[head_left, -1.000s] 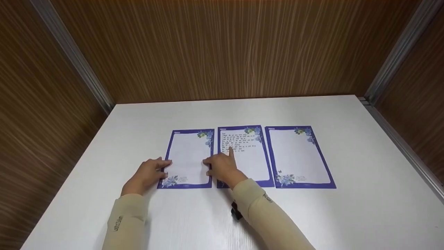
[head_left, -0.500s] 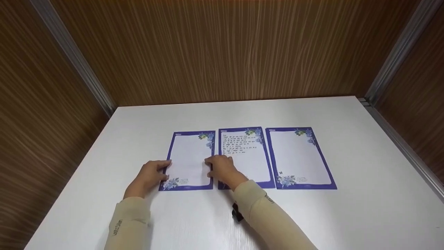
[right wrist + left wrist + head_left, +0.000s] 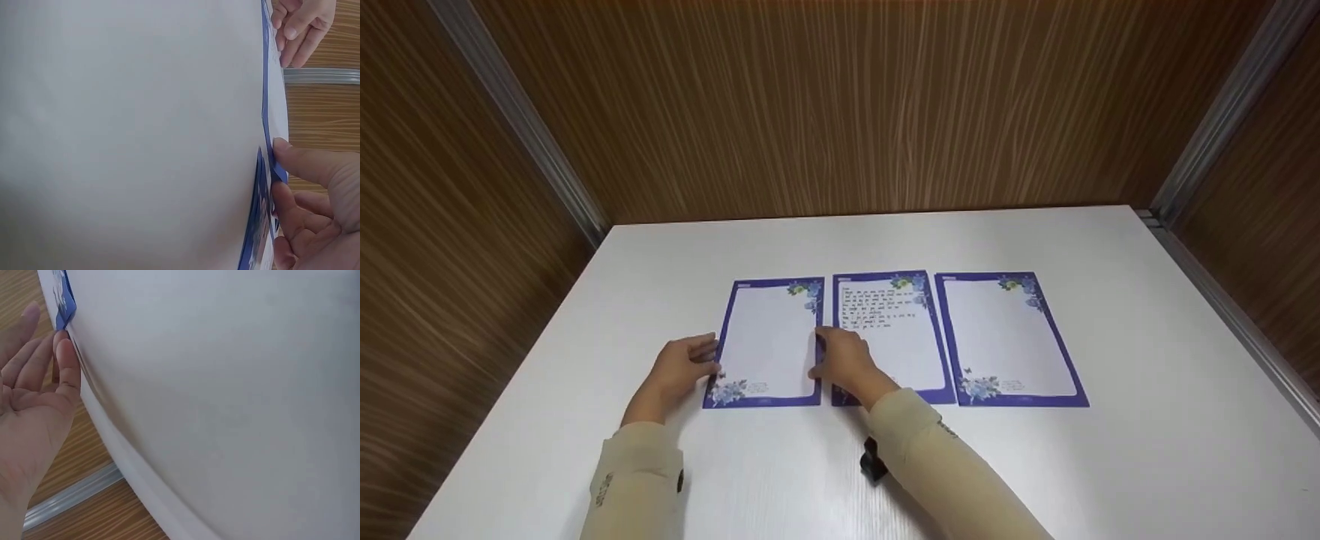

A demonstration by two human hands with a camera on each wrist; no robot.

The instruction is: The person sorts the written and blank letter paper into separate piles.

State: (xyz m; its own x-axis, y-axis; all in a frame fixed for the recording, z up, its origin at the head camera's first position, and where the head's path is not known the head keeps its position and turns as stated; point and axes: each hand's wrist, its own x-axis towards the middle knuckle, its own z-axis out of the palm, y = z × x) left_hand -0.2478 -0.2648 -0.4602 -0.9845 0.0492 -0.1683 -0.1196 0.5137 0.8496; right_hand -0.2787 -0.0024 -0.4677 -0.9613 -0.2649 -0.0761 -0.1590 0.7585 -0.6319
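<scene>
Three purple-bordered sheets of letter paper lie side by side in the head view. My left hand [image 3: 673,373] is at the left edge of the blank left sheet [image 3: 769,337], its fingers spread and lightly bent. At that sheet's right edge, my right hand [image 3: 846,361] has its thumb and a finger set apart along the border. The right hand covers the lower left of the handwritten middle sheet [image 3: 904,364]. In the right wrist view, the right thumb [image 3: 304,163] touches a blue border. The left wrist view has the left fingers [image 3: 68,365] by a blue corner.
The right-hand sheet [image 3: 1009,337] is blank, with blue flowers at two corners. All sheets lie on a white table [image 3: 780,480]. A small black object [image 3: 873,461] shows beside the right sleeve. Wood-grain panels [image 3: 840,112] with metal strips enclose the back and sides.
My left fingers have drawn back to the left sheet's edge. My right fingers have shifted from its surface to its right border, and the finger that lay over the writing has pulled back.
</scene>
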